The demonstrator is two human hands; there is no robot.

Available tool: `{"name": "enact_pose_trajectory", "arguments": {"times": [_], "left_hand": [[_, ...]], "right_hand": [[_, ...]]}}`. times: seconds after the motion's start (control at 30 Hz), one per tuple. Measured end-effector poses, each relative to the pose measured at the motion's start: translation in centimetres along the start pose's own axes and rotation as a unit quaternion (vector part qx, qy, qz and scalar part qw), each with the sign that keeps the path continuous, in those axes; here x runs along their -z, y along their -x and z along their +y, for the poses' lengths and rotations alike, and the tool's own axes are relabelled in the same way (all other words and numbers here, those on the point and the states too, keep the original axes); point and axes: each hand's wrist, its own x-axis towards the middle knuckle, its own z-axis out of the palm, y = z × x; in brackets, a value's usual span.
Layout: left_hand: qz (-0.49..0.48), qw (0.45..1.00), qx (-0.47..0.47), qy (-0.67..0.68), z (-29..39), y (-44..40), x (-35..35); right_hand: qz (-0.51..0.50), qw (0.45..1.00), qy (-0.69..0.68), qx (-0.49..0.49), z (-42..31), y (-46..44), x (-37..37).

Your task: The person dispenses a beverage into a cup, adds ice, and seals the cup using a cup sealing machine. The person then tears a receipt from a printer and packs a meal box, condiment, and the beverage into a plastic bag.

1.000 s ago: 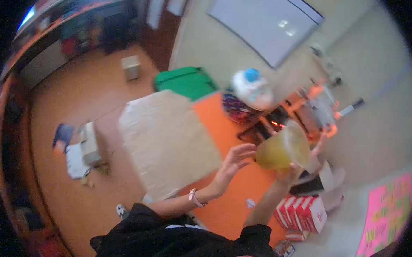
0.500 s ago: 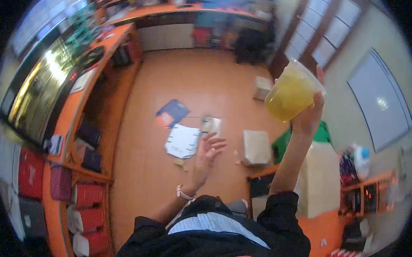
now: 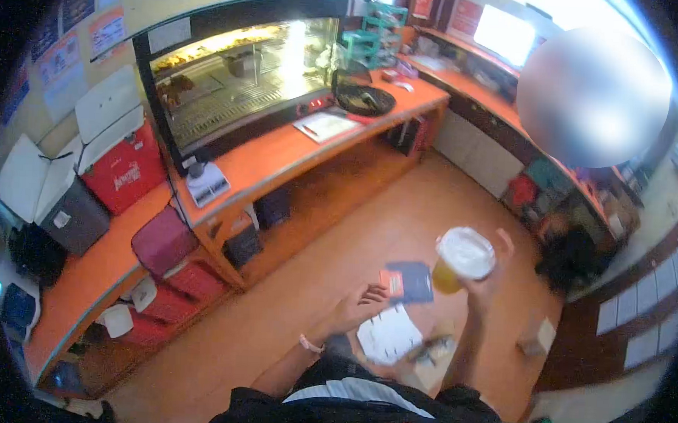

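Note:
A clear plastic tub (image 3: 448,278) with yellow contents is in my right hand (image 3: 485,287), held out over the floor. Its pale, whitish top faces up toward me. What the yellow contents are I cannot make out. My left hand (image 3: 362,303), with a band at the wrist, hangs in the air with its fingers apart and holds nothing. Beyond it, a dark blue and orange flat item (image 3: 417,283) lies on the floor. Just below that hand in the view is a white sheet (image 3: 389,335) with dark marks along its edges.
A lit glass food warmer (image 3: 243,75) stands on the orange counter (image 3: 268,180) to the left. On that counter are a black pan (image 3: 365,99), a clipboard (image 3: 326,126) and a small scale (image 3: 206,183). Red cooler (image 3: 122,157) is further left. A small box (image 3: 536,337) sits right.
The view has swung left, bringing the food warmer and coolers into full sight. The tub has come down lower and more upright in my right hand. My left hand remains empty.

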Motion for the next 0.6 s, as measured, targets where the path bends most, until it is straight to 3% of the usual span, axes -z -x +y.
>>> {"name": "enact_pose_trajectory", "arguments": {"times": [0.1,0.17,0.2,0.23,0.3,0.47,0.53,0.6], "left_hand": [[-0.002,0.996,-0.024,-0.085,-1.9,-9.1,5.9],[0.034,0.994,-0.095,-0.049,-1.2,-15.4,8.1],[0.041,0.988,-0.084,-0.123,-0.7,-18.5,9.8],[0.036,0.987,-0.086,-0.129,-0.1,-21.4,11.4],[0.007,0.951,-0.118,-0.286,0.2,-27.4,14.2],[0.059,0.97,-0.121,-0.204,-4.1,-39.6,20.9],[0.109,0.988,-0.071,-0.084,-7.4,-45.4,23.2],[0.072,0.994,-0.049,-0.062,-9.6,-51.7,24.6]], "right_hand": [[-0.035,0.997,-0.061,-0.044,9.1,-3.8,-3.7],[-0.049,0.991,-0.078,-0.1,12.0,-7.6,-6.8],[-0.046,0.988,-0.102,-0.103,15.0,-9.5,-8.0],[-0.077,0.99,-0.079,-0.086,17.1,-11.6,-9.2],[-0.136,0.989,-0.01,-0.056,22.4,-15.3,-10.9],[-0.153,0.987,0.031,-0.047,30.7,-26.7,-13.5],[-0.201,0.972,0.117,-0.015,35.2,-31.0,-13.3],[-0.24,0.962,0.105,-0.079,40.2,-34.1,-12.2]]}}
